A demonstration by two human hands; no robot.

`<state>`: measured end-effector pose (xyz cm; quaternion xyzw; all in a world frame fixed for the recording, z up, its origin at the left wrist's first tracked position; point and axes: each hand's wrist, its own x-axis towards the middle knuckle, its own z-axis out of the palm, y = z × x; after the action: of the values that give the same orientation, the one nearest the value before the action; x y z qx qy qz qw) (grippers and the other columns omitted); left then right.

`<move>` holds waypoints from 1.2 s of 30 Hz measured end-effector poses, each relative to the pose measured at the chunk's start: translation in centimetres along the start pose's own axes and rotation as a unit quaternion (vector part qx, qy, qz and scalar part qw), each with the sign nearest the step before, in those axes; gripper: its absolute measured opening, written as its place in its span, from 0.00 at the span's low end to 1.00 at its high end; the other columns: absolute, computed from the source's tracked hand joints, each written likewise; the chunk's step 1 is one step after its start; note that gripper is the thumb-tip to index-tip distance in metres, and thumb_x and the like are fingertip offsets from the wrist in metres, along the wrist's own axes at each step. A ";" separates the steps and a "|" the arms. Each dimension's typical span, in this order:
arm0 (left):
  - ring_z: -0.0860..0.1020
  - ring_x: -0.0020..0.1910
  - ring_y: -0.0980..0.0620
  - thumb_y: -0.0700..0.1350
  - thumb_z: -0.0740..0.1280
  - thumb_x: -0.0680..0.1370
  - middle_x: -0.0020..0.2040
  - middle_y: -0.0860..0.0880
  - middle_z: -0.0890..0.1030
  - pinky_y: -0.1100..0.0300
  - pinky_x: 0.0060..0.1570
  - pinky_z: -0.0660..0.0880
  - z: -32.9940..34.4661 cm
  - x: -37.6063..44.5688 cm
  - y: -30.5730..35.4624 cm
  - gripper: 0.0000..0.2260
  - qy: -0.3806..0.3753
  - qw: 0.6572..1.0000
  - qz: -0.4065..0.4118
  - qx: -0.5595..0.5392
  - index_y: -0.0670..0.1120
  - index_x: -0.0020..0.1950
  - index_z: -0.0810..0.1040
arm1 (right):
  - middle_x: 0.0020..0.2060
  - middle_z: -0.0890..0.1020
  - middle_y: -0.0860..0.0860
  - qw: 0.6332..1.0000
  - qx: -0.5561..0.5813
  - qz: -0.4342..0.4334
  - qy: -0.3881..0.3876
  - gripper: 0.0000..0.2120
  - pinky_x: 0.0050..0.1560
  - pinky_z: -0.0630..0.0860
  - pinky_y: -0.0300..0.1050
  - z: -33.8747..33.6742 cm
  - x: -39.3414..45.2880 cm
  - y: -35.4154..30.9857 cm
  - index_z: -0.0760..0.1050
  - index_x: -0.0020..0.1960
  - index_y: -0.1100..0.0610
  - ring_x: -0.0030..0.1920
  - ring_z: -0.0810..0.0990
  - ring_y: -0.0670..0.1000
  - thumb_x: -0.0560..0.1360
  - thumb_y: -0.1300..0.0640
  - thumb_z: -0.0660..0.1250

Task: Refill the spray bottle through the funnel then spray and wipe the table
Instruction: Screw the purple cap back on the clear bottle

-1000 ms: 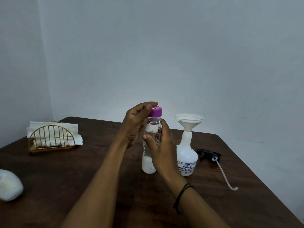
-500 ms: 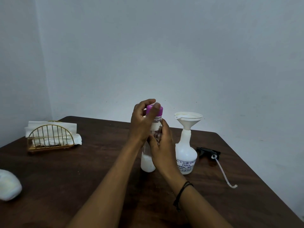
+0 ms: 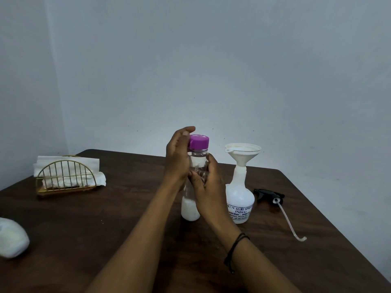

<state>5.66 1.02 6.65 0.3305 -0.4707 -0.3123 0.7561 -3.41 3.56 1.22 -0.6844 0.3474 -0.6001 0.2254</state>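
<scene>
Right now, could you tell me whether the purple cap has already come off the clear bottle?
No, the purple cap sits on top of the clear bottle, with the left hand at it.

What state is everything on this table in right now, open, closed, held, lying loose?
Clear bottle: upright on the table, purple cap on.
Left hand: at the cap; grip on it unclear.
Right hand: holds the clear bottle's body.
Spray bottle: upright, open, its head removed.
Funnel: seated in the spray bottle's neck.
Spray head: lying loose on the table.
Napkin holder: upright, filled with napkins.
White cloth: lying loose.
</scene>
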 end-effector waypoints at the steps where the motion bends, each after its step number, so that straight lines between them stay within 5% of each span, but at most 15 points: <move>1: 0.82 0.45 0.50 0.48 0.57 0.85 0.50 0.48 0.83 0.57 0.43 0.79 0.1 0.1 -0.1 0.13 0.002 1.000 -0.008 0.007 0.47 0.61 0.79 | 0.61 0.79 0.47 1.000 -0.001 0.001 -0.001 0.24 0.61 0.76 0.51 0.0 0.0 0.0 0.64 0.72 0.49 0.60 0.79 0.46 0.79 0.57 0.65; 4: 0.83 0.44 0.58 0.58 0.61 0.80 0.54 0.48 0.82 0.63 0.42 0.79 0.1 -0.3 -0.1 0.18 -0.028 0.999 0.016 -0.005 0.49 0.65 0.74 | 0.62 0.79 0.47 1.000 0.001 0.004 -0.003 0.23 0.61 0.77 0.51 0.0 0.0 0.1 0.65 0.72 0.50 0.61 0.79 0.46 0.79 0.56 0.65; 6: 0.82 0.42 0.62 0.54 0.68 0.74 0.52 0.48 0.80 0.66 0.41 0.77 0.0 -0.3 -0.3 0.20 -0.030 0.999 0.040 0.007 0.49 0.64 0.73 | 0.62 0.78 0.47 1.000 0.002 0.006 -0.004 0.22 0.62 0.77 0.52 0.1 0.0 0.0 0.65 0.72 0.49 0.61 0.78 0.46 0.79 0.54 0.65; 9: 0.82 0.46 0.53 0.48 0.65 0.81 0.49 0.50 0.82 0.58 0.45 0.79 -0.2 0.0 -0.6 0.09 0.010 1.000 0.011 0.013 0.48 0.59 0.78 | 0.61 0.79 0.47 1.000 0.006 0.004 0.001 0.22 0.61 0.77 0.49 0.0 0.0 -0.1 0.65 0.72 0.52 0.60 0.79 0.45 0.79 0.56 0.65; 11: 0.83 0.48 0.48 0.51 0.59 0.84 0.51 0.48 0.83 0.54 0.45 0.80 -0.4 0.1 -1.0 0.12 0.041 0.999 -0.017 0.014 0.48 0.59 0.79 | 0.61 0.79 0.46 1.000 0.008 0.003 -0.005 0.22 0.62 0.76 0.45 -0.2 -0.1 -0.2 0.65 0.71 0.51 0.60 0.78 0.43 0.79 0.58 0.66; 17: 0.81 0.54 0.45 0.61 0.70 0.71 0.57 0.44 0.80 0.48 0.52 0.79 -0.7 -0.1 -1.7 0.17 -0.008 1.000 -0.003 -0.008 0.55 0.56 0.75 | 0.60 0.79 0.45 1.000 0.014 0.006 -0.006 0.21 0.60 0.76 0.41 -0.1 -0.1 -0.4 0.66 0.70 0.51 0.59 0.79 0.42 0.79 0.58 0.66; 19: 0.81 0.51 0.45 0.55 0.67 0.77 0.53 0.46 0.82 0.50 0.49 0.79 -0.6 0.1 -1.6 0.10 0.027 0.999 -0.020 -0.005 0.52 0.54 0.77 | 0.58 0.80 0.42 1.000 0.021 0.007 -0.008 0.20 0.57 0.74 0.34 -0.3 -0.1 -0.5 0.66 0.68 0.48 0.57 0.79 0.39 0.79 0.59 0.66; 21: 0.83 0.45 0.50 0.54 0.61 0.83 0.50 0.48 0.82 0.57 0.42 0.80 -0.7 0.1 -1.7 0.14 0.053 0.998 -0.026 0.015 0.46 0.57 0.77 | 0.57 0.79 0.39 1.000 0.021 0.009 -0.010 0.22 0.56 0.73 0.30 -0.4 -0.2 -0.7 0.65 0.68 0.46 0.57 0.78 0.37 0.79 0.59 0.67; 23: 0.83 0.44 0.50 0.61 0.60 0.80 0.51 0.48 0.82 0.55 0.42 0.80 -0.9 -0.2 -1.9 0.21 0.020 1.000 -0.008 -0.002 0.44 0.58 0.75 | 0.57 0.79 0.38 1.000 0.018 0.010 -0.008 0.23 0.57 0.73 0.31 -0.3 -0.2 -0.8 0.65 0.69 0.45 0.57 0.78 0.36 0.79 0.59 0.67; 26: 0.79 0.48 0.44 0.62 0.69 0.72 0.49 0.45 0.80 0.45 0.49 0.77 -1.0 -0.3 -2.0 0.18 -0.011 1.000 0.015 -0.011 0.49 0.52 0.76 | 0.59 0.79 0.44 1.000 0.019 0.010 -0.003 0.23 0.58 0.75 0.36 -0.2 -0.2 -0.6 0.65 0.70 0.46 0.58 0.79 0.41 0.79 0.60 0.67; 30: 0.80 0.38 0.50 0.54 0.59 0.83 0.39 0.48 0.81 0.54 0.40 0.77 -0.4 -0.3 -1.3 0.15 0.021 1.000 -0.016 0.002 0.47 0.45 0.79 | 0.61 0.79 0.46 1.000 0.023 0.006 -0.006 0.23 0.59 0.75 0.35 -0.3 -0.2 -0.5 0.65 0.72 0.52 0.59 0.79 0.41 0.79 0.60 0.67; 32: 0.83 0.41 0.53 0.58 0.56 0.83 0.44 0.48 0.83 0.57 0.41 0.79 -0.5 -0.3 -1.4 0.20 0.022 1.000 -0.016 0.013 0.45 0.50 0.79 | 0.61 0.79 0.45 1.000 0.022 0.007 -0.007 0.24 0.60 0.74 0.35 -0.3 -0.2 -0.5 0.65 0.72 0.53 0.60 0.78 0.41 0.79 0.59 0.66; 36: 0.80 0.51 0.45 0.62 0.71 0.70 0.53 0.43 0.81 0.48 0.50 0.78 -0.8 -0.2 -1.7 0.20 -0.023 1.000 0.008 -0.014 0.49 0.53 0.76 | 0.61 0.79 0.47 1.000 0.018 0.013 -0.011 0.23 0.60 0.77 0.42 -0.2 -0.2 -0.3 0.65 0.72 0.52 0.59 0.79 0.44 0.79 0.59 0.66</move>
<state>6.05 0.36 4.97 0.3089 -0.4859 -0.3201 0.7523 -3.55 3.91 1.36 -0.6821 0.3433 -0.5956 0.2495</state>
